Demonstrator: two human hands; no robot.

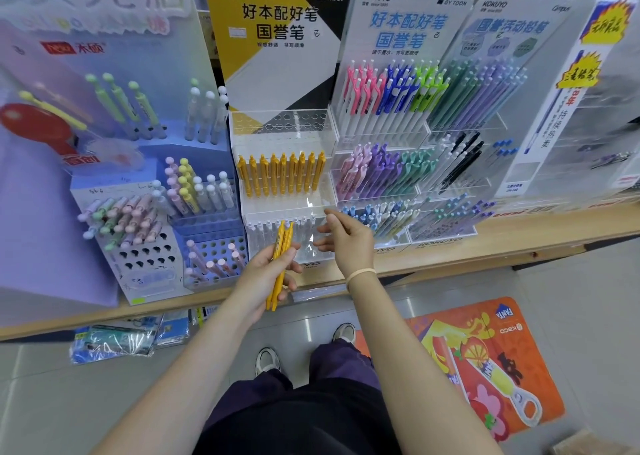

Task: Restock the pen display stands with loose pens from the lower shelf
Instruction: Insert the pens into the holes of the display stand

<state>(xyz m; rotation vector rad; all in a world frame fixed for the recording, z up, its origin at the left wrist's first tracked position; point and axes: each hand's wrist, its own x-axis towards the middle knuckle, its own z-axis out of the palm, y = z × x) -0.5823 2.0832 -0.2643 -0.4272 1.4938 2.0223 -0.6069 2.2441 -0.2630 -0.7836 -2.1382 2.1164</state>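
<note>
Landmark: the clear acrylic Gambol display stand [282,163] under the yellow-and-black Kokuyo sign; every place below is given relative to it.
Top tier of the stand: its holes [294,122] look empty, so this row appears unfilled.
Middle tier: a row of yellow pens [282,175] stands upright, nearly across the tier; the right end shows bare acrylic, so a slot or two seem free.
Bottom tier: white-capped pens [266,231] stand at the left part, partly hidden behind the held pens; how full it is I cannot tell.
Task progress: by my judgement partly done, with the middle row largely stocked and the top row and any spare slots left to fill.
Loose yellow pens [280,264]: a small bunch, about three, held in front of the stand's bottom tier, tips pointing down toward the person.
Left hand [266,274]: raised in front of the stand's lower left, fingers curled round the bunch, grasping it at mid-length.
Right hand [346,241]: just in front of the stand's lower right corner, fingers relaxed and loosely spread, holding nothing, reaching toward the bunch.
Likely next move: taking one pen from the bunch to seat in a free hole.
</note>
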